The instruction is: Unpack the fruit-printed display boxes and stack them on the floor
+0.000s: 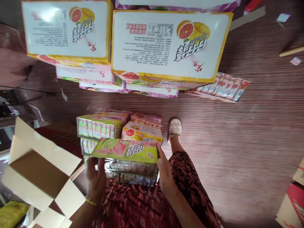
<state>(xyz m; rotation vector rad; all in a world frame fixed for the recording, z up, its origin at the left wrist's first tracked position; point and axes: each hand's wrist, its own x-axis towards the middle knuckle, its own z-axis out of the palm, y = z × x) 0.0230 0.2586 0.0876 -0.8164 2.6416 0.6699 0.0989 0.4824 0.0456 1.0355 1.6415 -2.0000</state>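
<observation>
Between my two hands is a green display box (122,149) printed with lime and pink fruit. My left hand (97,177) grips its left end, thumb and fingers bent at the near edge. At the right end, my right hand (165,171) presses along the side. Rows of small packets show through the front below the green panel. Behind it, more boxes are stacked: a green box (98,126) of packets at left and a yellow box (142,131) with a grapefruit picture at right. The fingers' undersides are hidden.
Large stacked boxes in yellow and white (166,44) stand across the front. Beside them lies an open box of red packets (223,87). An open cardboard carton (40,167) is at my left. My foot in a beige shoe (175,126) rests on the striped floor (249,152).
</observation>
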